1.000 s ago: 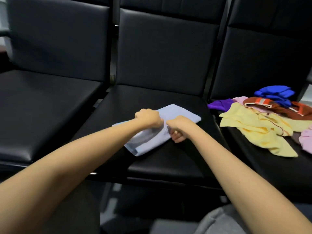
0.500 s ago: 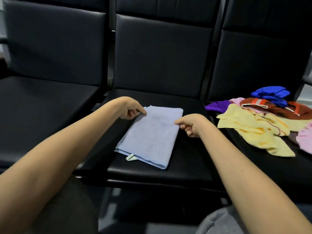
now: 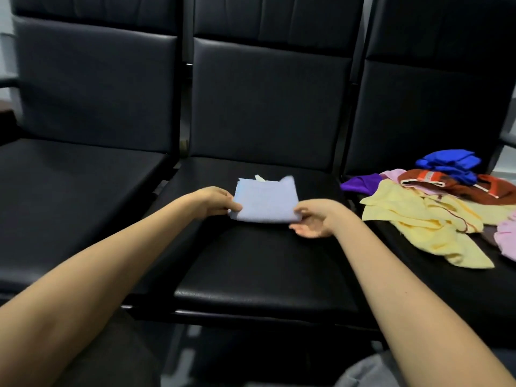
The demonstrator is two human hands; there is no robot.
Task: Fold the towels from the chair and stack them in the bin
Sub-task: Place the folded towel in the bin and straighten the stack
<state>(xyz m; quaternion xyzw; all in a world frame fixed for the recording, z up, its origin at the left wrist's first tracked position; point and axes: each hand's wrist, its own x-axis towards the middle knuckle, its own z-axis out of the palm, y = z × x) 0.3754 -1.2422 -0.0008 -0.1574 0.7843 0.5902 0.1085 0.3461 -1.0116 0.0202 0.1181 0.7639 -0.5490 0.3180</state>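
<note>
A light blue towel (image 3: 265,201) lies folded into a small square on the middle black chair seat (image 3: 265,269), a white tag sticking out at its far edge. My left hand (image 3: 216,202) pinches the towel's near left corner. My right hand (image 3: 311,220) holds the near right corner, thumb on top and fingers underneath. A pile of unfolded towels sits on the right chair: yellow (image 3: 424,227), purple (image 3: 360,184), blue (image 3: 449,163), rust-red with stripes (image 3: 458,185) and pink (image 3: 508,238). No bin is in view.
Three black padded chairs stand side by side; the left seat (image 3: 75,191) is bare. Grey cloth on my lap (image 3: 371,372) shows at the bottom edge.
The blue towel has been folded in half away from me, from a long rectangle into a small square. Both hands moved from its far corners to its near fold.
</note>
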